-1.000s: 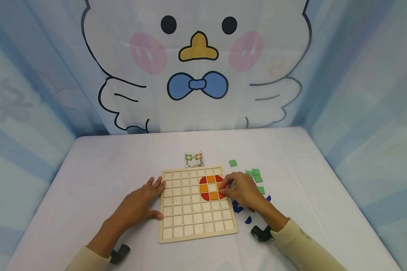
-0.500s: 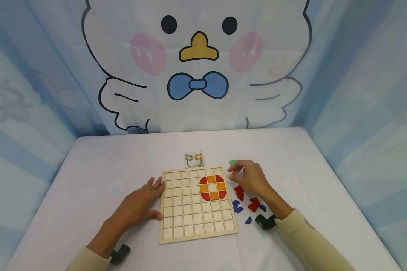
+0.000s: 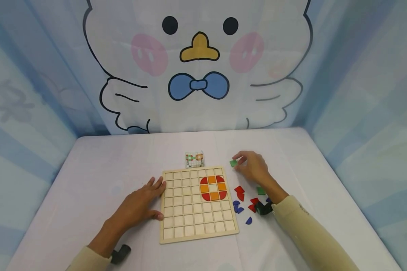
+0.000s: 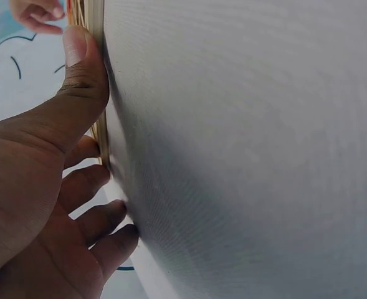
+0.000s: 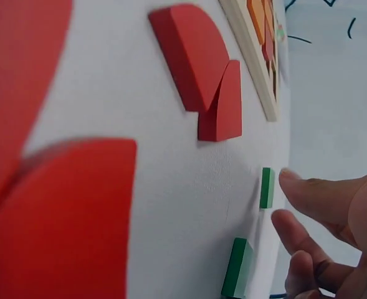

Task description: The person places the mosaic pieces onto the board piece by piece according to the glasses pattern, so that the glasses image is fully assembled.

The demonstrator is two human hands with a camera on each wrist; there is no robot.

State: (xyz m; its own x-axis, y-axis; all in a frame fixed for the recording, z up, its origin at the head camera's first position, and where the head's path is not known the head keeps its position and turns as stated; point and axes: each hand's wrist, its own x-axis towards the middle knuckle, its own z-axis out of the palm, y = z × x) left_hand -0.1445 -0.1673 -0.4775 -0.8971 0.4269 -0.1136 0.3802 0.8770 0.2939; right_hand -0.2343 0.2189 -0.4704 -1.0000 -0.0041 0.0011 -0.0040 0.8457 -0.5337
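Note:
Along the left edge of the wooden grid board, my left hand rests with spread fingers. Its thumb and fingertips touch the board's side in the left wrist view. Red quarter-round pieces and orange squares form a ring in the board's upper right cells. Beyond the board's far right corner, my right hand reaches over a green square tile. Thumb and forefinger are apart there, and in the right wrist view the right hand shows a gap between them, near the green tiles.
Right of the board lie loose red quarter-round pieces, several blue half-round pieces and another green tile. A small pattern card stands behind the board. A dark wrist device hangs low beside the red and blue pieces.
My right hand has left the ring on the board, where an orange square now shows uncovered. It has moved up and right to the far green tile. My left hand stays put.

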